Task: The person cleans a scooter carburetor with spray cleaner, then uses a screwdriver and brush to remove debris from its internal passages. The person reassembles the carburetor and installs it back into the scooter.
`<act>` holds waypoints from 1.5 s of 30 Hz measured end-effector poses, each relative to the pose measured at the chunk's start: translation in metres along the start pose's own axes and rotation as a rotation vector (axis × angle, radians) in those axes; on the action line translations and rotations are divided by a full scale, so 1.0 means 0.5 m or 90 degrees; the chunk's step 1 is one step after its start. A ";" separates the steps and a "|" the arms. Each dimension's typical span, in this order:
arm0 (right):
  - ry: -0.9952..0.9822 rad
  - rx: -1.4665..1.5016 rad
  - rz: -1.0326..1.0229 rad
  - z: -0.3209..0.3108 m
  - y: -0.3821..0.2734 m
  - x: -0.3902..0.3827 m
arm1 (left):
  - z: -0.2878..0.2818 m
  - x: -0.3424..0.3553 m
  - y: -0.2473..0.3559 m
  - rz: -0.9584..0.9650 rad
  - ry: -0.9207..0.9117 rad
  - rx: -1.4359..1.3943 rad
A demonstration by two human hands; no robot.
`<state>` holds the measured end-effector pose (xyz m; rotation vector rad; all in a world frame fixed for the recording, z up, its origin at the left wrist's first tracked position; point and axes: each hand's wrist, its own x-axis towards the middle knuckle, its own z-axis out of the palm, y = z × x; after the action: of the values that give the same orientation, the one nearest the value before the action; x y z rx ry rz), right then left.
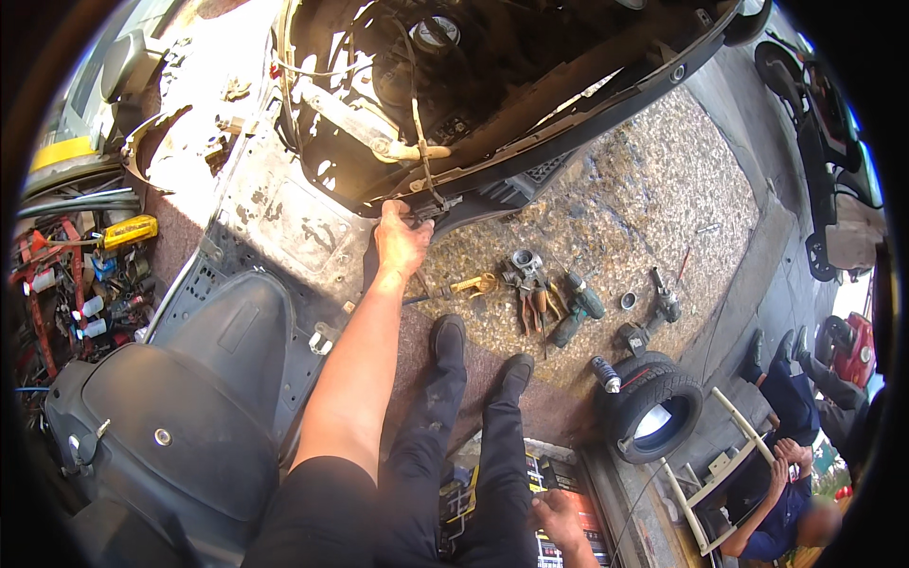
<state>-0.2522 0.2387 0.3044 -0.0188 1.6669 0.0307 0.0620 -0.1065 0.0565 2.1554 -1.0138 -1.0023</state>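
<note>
With its fingers curled round the lower edge of a black plastic scooter panel [492, 204], my left hand [402, 244] reaches forward past the seat. A thin cable [417, 123] hangs down through the opened scooter body and ends beside my fingertips. Above it a pale metal frame tube [355, 123] shows inside the body. My right hand [561, 519] is low beside my right leg, its fingers curled in; whether they hold anything is hidden. The black scooter seat [189, 407] lies at my left.
On the gravelly floor lie a cordless drill [578, 310], pliers [536, 308], an adjustable wrench [473, 284] and metal parts. Right of them are tyres [663, 417] and a shock absorber [605, 374]. A seated person [776, 492] is at far right. Tools clutter the left [85, 293].
</note>
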 end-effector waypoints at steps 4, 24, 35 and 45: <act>-0.022 -0.002 -0.002 0.000 -0.013 0.012 | 0.019 0.017 -0.026 -0.043 -0.055 -0.122; -0.026 -0.015 0.027 -0.017 -0.045 0.013 | -0.044 -0.040 0.036 -0.245 -0.072 -0.892; -0.041 -0.022 0.015 -0.002 -0.048 0.027 | -0.137 -0.014 0.080 -0.138 -0.181 -0.846; -0.091 0.023 -0.029 0.079 -0.175 0.195 | -0.159 -0.013 0.075 -0.175 -0.174 -0.840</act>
<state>-0.2193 0.1532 0.2027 -0.0264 1.5239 -0.0323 0.1080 -0.1096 0.1316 1.0469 0.0063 -1.5121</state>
